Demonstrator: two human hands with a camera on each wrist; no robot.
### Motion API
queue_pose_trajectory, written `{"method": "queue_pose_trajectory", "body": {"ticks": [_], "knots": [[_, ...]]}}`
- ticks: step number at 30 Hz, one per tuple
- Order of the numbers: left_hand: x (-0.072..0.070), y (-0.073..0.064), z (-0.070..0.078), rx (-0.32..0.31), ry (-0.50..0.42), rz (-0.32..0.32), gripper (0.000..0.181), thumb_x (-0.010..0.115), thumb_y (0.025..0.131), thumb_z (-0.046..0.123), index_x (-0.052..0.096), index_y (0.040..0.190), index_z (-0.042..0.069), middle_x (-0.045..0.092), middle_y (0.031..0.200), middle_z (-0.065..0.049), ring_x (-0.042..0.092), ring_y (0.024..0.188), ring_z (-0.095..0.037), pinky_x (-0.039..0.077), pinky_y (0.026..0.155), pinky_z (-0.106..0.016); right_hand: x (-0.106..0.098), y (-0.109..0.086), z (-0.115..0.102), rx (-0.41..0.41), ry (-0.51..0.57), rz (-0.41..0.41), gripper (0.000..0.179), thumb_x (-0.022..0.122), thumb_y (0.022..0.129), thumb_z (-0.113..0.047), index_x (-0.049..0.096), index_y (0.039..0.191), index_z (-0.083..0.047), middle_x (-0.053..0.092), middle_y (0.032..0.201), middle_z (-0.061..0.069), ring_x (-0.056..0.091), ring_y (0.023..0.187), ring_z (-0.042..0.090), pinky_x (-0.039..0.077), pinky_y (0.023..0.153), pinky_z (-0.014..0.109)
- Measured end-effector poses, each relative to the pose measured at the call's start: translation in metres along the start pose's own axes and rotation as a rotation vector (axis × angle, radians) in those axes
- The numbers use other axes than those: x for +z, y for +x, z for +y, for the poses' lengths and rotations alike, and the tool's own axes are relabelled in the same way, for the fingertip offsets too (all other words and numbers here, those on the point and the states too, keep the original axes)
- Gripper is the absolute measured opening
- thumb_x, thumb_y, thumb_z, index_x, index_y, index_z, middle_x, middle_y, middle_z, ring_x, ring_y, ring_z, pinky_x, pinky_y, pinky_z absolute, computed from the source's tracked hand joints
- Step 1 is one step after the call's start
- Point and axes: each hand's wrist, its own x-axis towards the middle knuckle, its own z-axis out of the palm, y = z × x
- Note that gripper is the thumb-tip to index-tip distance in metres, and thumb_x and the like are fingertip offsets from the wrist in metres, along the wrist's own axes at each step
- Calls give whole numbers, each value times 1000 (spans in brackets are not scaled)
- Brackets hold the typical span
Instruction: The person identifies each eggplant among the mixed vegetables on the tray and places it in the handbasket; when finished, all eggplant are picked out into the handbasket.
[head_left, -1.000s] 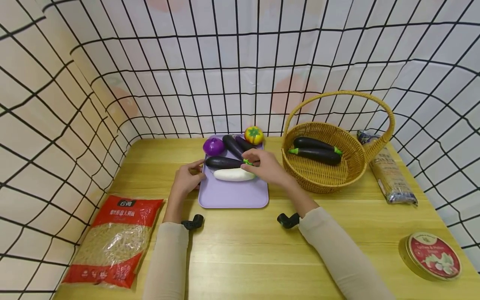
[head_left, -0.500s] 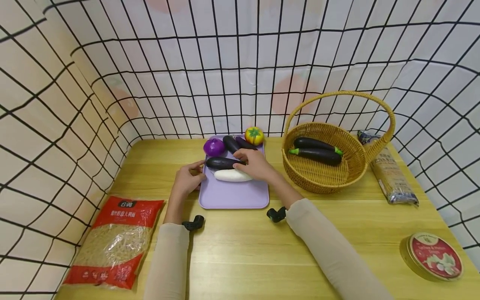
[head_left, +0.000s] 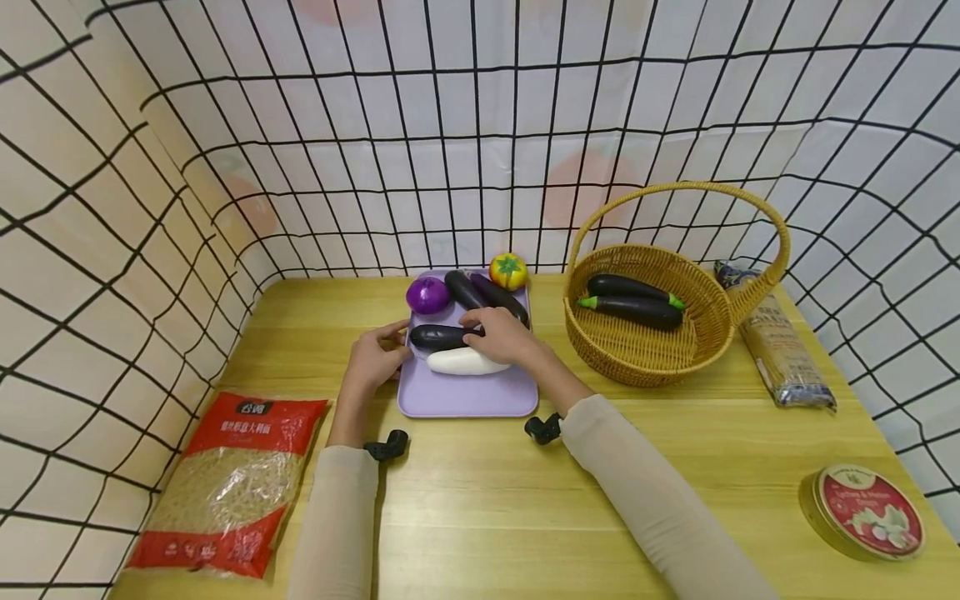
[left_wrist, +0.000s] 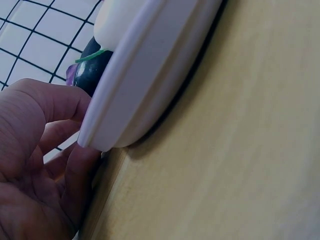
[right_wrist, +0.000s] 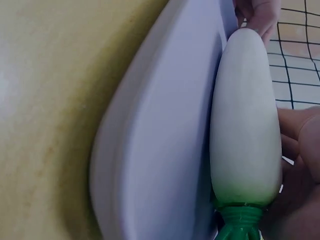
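A lilac tray (head_left: pixel 465 400) lies on the table, its left edge pinched by my left hand (head_left: pixel 377 357). In the left wrist view, fingers (left_wrist: pixel 75 100) of that hand meet the tray's rim (left_wrist: pixel 92 125). My right hand (head_left: pixel 502 335) holds a black eggplant (head_left: pixel 437 337) near its right end; the stem is hidden under the hand. Just in front of it lies a white radish (head_left: pixel 461 362), whose green top shows in the right wrist view. Behind are two more dark eggplants, one black (head_left: pixel 465 289) and one purplish (head_left: pixel 498 296), and a purple onion (head_left: pixel 427 295).
A yellow-red pepper-like vegetable (head_left: pixel 508 271) sits at the tray's back right corner. Right of the tray stands a wicker basket (head_left: pixel 637 354) with a tall handle and two eggplants inside. A pasta bag (head_left: pixel 232 483), a noodle pack (head_left: pixel 780 350) and a round tin (head_left: pixel 866 512) lie around.
My right hand has moved left along the black eggplant, from its stem end toward its middle. The eggplant and the radish have shifted slightly toward me. My left hand stays at the tray edge.
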Motion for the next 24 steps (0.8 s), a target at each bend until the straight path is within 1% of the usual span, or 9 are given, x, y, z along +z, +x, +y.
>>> {"method": "queue_pose_trajectory", "body": {"ticks": [4, 7, 11, 18, 20, 24], "knots": [[0, 0, 0, 1, -9, -3, 61, 70, 86, 9, 63, 144, 28, 64, 120, -11, 67, 97, -26, 62, 61, -30, 0, -2, -2, -3, -52, -10, 39, 63, 100, -24, 67, 136, -9, 70, 134, 10, 61, 130, 27, 46, 113, 43], [0, 1, -1, 3, -10, -4, 61, 70, 86, 9, 63, 144, 27, 64, 120, -11, 67, 97, -26, 62, 61, -30, 0, -2, -2, -15, -52, 1, 37, 64, 100, -23, 68, 134, -9, 71, 132, 10, 62, 129, 27, 47, 112, 43], [1, 1, -1, 5, -3, -8, 61, 69, 86, 8, 62, 144, 26, 64, 121, -11, 67, 97, -26, 62, 62, -30, -1, -5, -1, -26, -23, 20, 36, 64, 100, -22, 69, 133, -9, 71, 132, 10, 62, 128, 28, 48, 111, 44], [2, 1, -1, -10, -3, -9, 62, 70, 86, 9, 62, 145, 26, 64, 122, -12, 67, 100, -27, 62, 62, -29, -10, -16, 2, -16, 17, 65, 37, 65, 100, -24, 67, 136, -11, 68, 136, 9, 61, 126, 28, 49, 107, 46], [2, 1, -1, -9, 0, -8, 62, 70, 86, 9, 62, 145, 26, 64, 122, -12, 67, 99, -27, 62, 62, -29, -14, -19, 4, -13, 29, 75, 38, 65, 101, -25, 67, 136, -12, 67, 137, 9, 61, 123, 27, 49, 106, 45], [2, 1, -1, 1, 11, 0, 61, 69, 86, 9, 62, 145, 24, 64, 121, -12, 67, 98, -27, 62, 62, -29, -25, -30, 7, 1, 65, 89, 39, 65, 101, -28, 65, 138, -14, 65, 138, 9, 59, 122, 27, 49, 106, 46]]}}
